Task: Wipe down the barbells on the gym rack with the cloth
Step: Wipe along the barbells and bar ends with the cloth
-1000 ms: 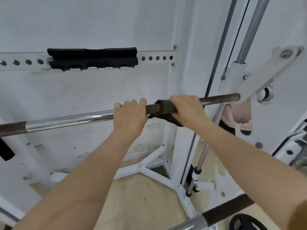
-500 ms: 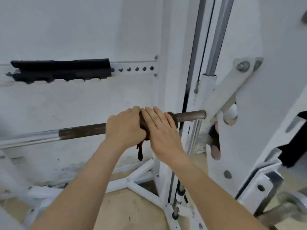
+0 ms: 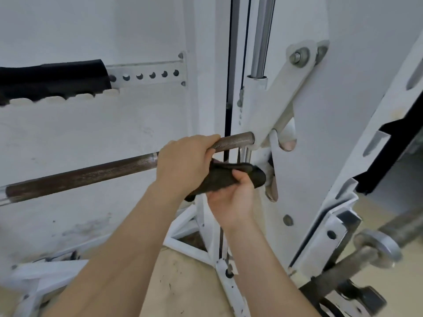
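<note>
Wall (image 3: 91, 30): white, scuffed and stained low down, seen behind everything.
Rack (image 3: 320, 156): white steel frame, taking up the right half; base struts are seen on the tan floor (image 3: 183, 282).
Bar (image 3: 80, 177): dark knurled shaft, run from the left edge up to the right. Its right end is seated in a white link arm (image 3: 286, 92) on the rack. A chrome section is seen at the far left.
Pad (image 3: 52, 78): black, mounted on a perforated strip (image 3: 148, 75) on the wall, upper left, well above the bar.
Guide rod (image 3: 261, 35): chrome, vertical, entering a white sleeve above the bar end.
Second bar (image 3: 343, 273): rusty, with a collar, low at the right, well apart from the hands.
Left hand (image 3: 183, 163): wrapped over the top of the bar near its right end, fingers curled round the shaft.
Right hand (image 3: 231, 200): held just below the bar, palm up, closed round the cloth (image 3: 229, 177) with the thumb laid across it.
Cloth: dark, bunched, below the bar and apart from it. Its left end is hidden under the left hand; its right end is near the rack plate. Contact with the plate cannot be told.
Bolt (image 3: 299, 57): hex head at the top pivot of the link arm.
</note>
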`<action>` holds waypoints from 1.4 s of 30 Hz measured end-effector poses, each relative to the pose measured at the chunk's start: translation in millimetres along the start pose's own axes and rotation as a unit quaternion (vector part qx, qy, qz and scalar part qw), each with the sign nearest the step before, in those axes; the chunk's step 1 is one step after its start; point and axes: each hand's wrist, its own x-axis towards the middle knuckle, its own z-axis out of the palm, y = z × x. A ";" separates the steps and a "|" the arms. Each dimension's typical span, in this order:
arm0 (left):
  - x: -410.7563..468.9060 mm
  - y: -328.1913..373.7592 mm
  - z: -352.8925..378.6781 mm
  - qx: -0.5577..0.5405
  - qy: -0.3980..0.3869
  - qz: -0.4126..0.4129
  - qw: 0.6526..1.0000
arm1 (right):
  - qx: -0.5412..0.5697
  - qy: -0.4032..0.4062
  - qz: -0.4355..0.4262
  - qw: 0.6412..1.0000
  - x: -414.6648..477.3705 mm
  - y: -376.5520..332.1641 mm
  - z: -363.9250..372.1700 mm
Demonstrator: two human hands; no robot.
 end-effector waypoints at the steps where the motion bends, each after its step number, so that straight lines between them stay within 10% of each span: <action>1: 1.1 0.5 -1.2 -0.007 -0.006 -0.008 1.000 | 0.010 -0.042 -0.004 0.999 1.0 -7.3 13.7; 25: -2.0 4.5 0.5 0.019 0.020 0.018 0.999 | -0.209 0.104 -0.147 0.961 -28.3 -21.9 60.4; 29: -2.4 8.8 -7.5 0.037 -0.003 -0.012 0.999 | -0.552 0.056 -0.360 0.750 -25.8 -8.4 64.9; 32: -4.6 9.3 -10.2 0.020 0.003 -0.024 1.000 | -0.729 0.036 -0.368 0.577 1.8 -14.8 57.4; 42: -4.3 19.7 -18.4 -0.196 0.053 -0.123 0.971 | -0.857 -0.068 -0.331 0.389 -18.0 -39.3 19.2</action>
